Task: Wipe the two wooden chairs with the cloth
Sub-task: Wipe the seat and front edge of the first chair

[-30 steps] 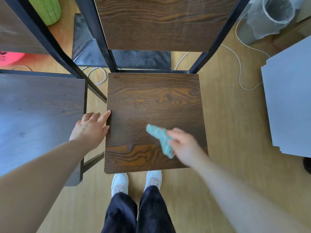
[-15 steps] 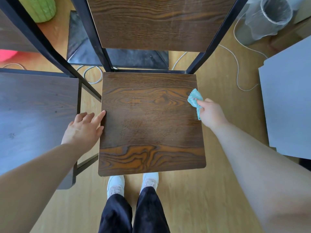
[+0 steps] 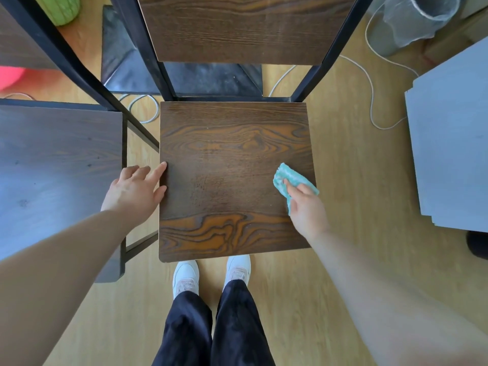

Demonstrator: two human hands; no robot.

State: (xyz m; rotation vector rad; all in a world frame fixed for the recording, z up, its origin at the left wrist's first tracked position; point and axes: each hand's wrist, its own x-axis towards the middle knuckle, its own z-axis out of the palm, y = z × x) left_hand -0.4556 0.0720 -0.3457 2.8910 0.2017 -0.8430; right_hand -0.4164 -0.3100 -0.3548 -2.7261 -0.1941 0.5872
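Hand, right (image 3: 306,207): my fingers are curled on the cloth and press it on the seat, near its right edge.
Cloth (image 3: 286,175): soft and light, I think; best held bunched under my fingers.
Hand, left (image 3: 132,194): fingers straight, slightly apart, tips touching the seat's left edge.
Seat (image 3: 232,154): stiff, smooth wood, probably slippery.
Second chair (image 3: 58,167): just beside, on my left.

We take this for a home room: pale wood-laminate floor (image 3: 343,260), dark wooden black-framed chairs (image 3: 232,154), a bag-lined bin (image 3: 412,19), a loose white cable (image 3: 372,96).
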